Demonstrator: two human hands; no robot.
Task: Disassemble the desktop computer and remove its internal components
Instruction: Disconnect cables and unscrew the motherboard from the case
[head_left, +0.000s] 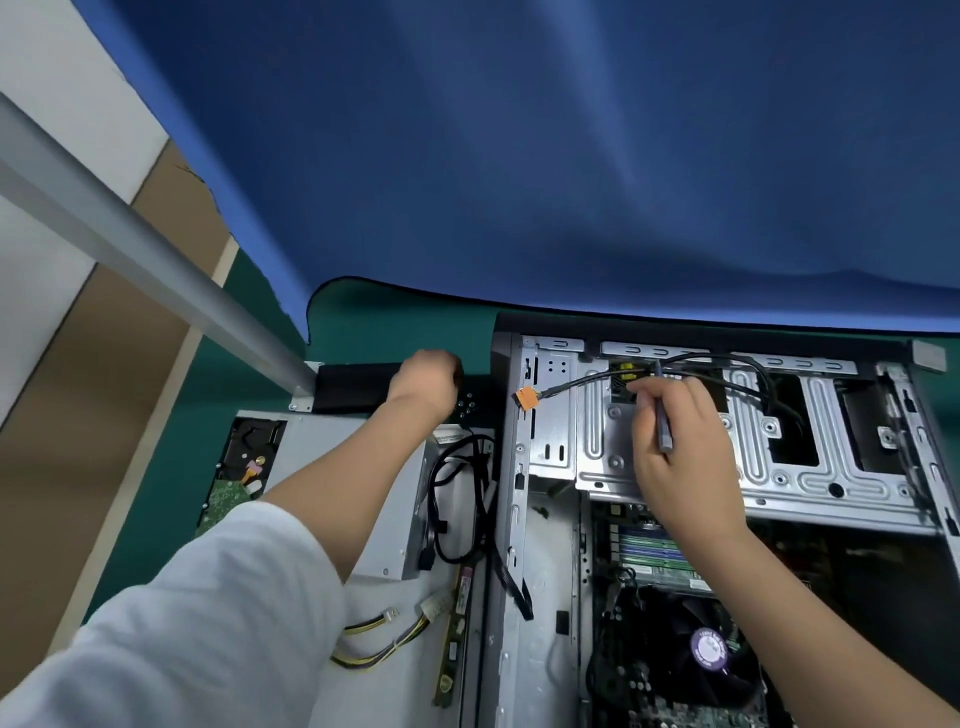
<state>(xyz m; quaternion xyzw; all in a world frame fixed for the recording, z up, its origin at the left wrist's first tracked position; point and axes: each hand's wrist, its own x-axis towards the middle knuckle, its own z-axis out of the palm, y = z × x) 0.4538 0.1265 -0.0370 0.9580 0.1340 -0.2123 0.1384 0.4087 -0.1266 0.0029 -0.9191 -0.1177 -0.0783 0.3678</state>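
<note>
Hands: right (680, 447) in case (519, 467) (screwdriver (662, 415) gripped).

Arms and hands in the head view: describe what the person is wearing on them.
The left arm has a loose white sleeve pushed up near the elbow, forearm bare. The right arm shows no sleeve in view. Both the left hand and the right hand are bare: no gloves, rings or watch visible.
</note>
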